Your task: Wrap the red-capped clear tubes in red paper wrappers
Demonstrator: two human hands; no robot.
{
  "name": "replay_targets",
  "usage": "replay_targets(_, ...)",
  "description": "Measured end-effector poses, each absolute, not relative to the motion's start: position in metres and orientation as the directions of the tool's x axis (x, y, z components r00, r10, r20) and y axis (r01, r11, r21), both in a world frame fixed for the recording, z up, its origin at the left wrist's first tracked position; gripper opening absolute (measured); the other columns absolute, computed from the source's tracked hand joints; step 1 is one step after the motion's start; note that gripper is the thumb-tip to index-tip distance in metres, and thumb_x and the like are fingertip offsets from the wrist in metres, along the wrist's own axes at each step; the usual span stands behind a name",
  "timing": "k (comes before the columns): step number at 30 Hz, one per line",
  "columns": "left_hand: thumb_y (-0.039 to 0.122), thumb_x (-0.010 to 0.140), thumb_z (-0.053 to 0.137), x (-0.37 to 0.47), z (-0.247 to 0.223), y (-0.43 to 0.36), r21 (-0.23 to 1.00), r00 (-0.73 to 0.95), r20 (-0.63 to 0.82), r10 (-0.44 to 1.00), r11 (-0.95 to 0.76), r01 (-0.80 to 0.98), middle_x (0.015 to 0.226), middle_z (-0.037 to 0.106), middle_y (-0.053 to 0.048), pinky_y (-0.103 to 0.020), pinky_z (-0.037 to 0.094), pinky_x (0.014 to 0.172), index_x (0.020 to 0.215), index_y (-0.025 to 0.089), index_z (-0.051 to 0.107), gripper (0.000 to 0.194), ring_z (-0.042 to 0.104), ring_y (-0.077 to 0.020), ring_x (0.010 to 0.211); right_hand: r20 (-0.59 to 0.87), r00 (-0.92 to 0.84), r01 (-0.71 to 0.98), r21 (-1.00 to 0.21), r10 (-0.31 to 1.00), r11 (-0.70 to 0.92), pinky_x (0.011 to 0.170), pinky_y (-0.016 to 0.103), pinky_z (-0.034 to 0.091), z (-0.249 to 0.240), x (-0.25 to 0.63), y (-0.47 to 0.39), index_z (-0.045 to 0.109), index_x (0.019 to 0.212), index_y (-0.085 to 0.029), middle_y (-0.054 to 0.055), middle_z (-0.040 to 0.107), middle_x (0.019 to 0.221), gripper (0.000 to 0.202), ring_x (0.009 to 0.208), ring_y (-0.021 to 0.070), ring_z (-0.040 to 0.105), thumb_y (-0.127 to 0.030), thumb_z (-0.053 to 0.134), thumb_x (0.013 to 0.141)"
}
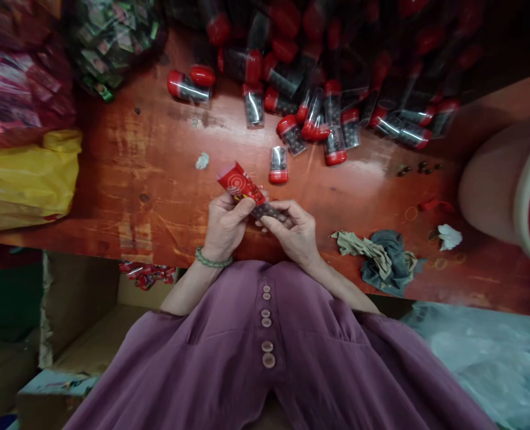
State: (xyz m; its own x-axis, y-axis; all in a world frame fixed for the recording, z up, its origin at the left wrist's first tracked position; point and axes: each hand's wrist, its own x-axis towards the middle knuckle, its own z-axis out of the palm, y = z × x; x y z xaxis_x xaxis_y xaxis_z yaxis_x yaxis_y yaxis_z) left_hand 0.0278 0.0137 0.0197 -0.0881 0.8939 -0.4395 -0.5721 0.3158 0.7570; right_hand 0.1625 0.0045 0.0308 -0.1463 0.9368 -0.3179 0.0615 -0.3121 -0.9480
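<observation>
Over the near edge of a red-brown wooden table point(126, 179), my left hand point(226, 224) and my right hand point(292, 230) hold one small clear tube point(267, 211) filled with dark pellets. A red printed label sleeve point(239, 182) covers the tube's far end and sticks up and to the left from my left fingers. My right fingers pinch the bare end of the tube. A green bead bracelet point(212, 260) is on my left wrist. One more tube with a red cap point(278, 165) lies just beyond my hands.
Several red-capped tubes point(319, 113) are heaped at the table's far side. A yellow plastic bag point(27, 173) lies left, crumpled rags point(381, 257) right, loose pellets point(419, 168) and a large round container point(511, 191) far right. Cardboard boxes point(68, 310) stand below.
</observation>
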Motion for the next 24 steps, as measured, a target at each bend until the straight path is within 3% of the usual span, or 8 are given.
replay_targets(3,0.048,0.058,0.09,0.028,0.02,0.016,0.771,-0.137,-0.438,0.888,0.293,-0.566,0.076,0.073,0.001,-0.03,0.054,0.079,0.078,0.018,0.071,0.04,0.069,-0.0142,0.073,-0.155,-0.097,0.266,-0.956,0.983,-0.124,0.086,0.038,0.057,0.034,0.162,0.004,0.066,0.098,-0.023,0.006,0.071,0.094,0.02,0.088,0.0193,0.067,-0.037,0.07,0.083)
replay_targets(5,0.048,0.059,0.089,0.029,0.022,0.017,0.765,-0.123,-0.433,0.893,0.291,-0.575,0.076,0.074,0.0,-0.031,0.054,0.079,0.078,0.019,0.072,0.039,0.069,-0.0147,0.074,-0.119,-0.085,0.295,-0.951,0.989,-0.089,0.089,0.039,0.056,0.037,0.164,0.005,0.067,0.098,-0.023,0.007,0.072,0.096,0.02,0.09,0.0203,0.067,-0.036,0.07,0.083)
replay_targets(10,0.052,0.06,0.087,0.032,0.028,0.015,0.752,-0.014,-0.431,0.902,0.351,-0.559,0.08,0.076,-0.005,-0.035,0.056,0.082,0.077,0.018,0.074,0.041,0.072,-0.0222,0.088,-0.355,-0.169,0.038,-0.935,0.919,-0.354,0.064,0.029,0.058,0.041,0.171,0.003,0.064,0.102,-0.022,0.001,0.069,0.08,0.03,0.066,0.0133,0.065,-0.048,0.064,0.087)
replay_targets(15,0.05,0.062,0.087,0.037,0.025,0.01,0.811,-0.143,-0.379,0.914,0.253,-0.527,0.074,0.073,0.001,-0.03,0.055,0.081,0.071,0.02,0.07,0.036,0.07,-0.0161,0.081,-0.155,-0.001,0.146,-0.977,0.988,-0.153,0.082,0.032,0.059,0.04,0.164,-0.001,0.066,0.102,-0.024,0.005,0.071,0.103,0.028,0.094,0.0176,0.068,-0.046,0.068,0.085)
replay_targets(19,0.053,0.061,0.086,0.036,0.021,0.007,0.815,-0.152,-0.36,0.92,0.231,-0.532,0.072,0.071,0.002,-0.026,0.054,0.073,0.072,0.02,0.069,0.039,0.067,-0.0124,0.072,-0.265,-0.075,-0.05,-0.962,0.961,-0.269,0.056,0.022,0.056,0.036,0.16,-0.003,0.062,0.099,-0.021,-0.001,0.068,0.08,0.034,0.063,0.0099,0.066,-0.052,0.065,0.086)
replay_targets(24,0.065,0.067,0.077,0.037,0.026,0.0,0.799,-0.05,-0.309,0.95,0.231,-0.555,0.076,0.072,0.0,-0.027,0.055,0.076,0.073,0.021,0.069,0.045,0.069,-0.0145,0.078,-0.213,0.0,-0.19,-0.959,0.977,-0.21,0.053,0.018,0.055,0.036,0.163,-0.014,0.061,0.096,-0.021,-0.005,0.069,0.075,0.038,0.058,0.0067,0.066,-0.051,0.075,0.078)
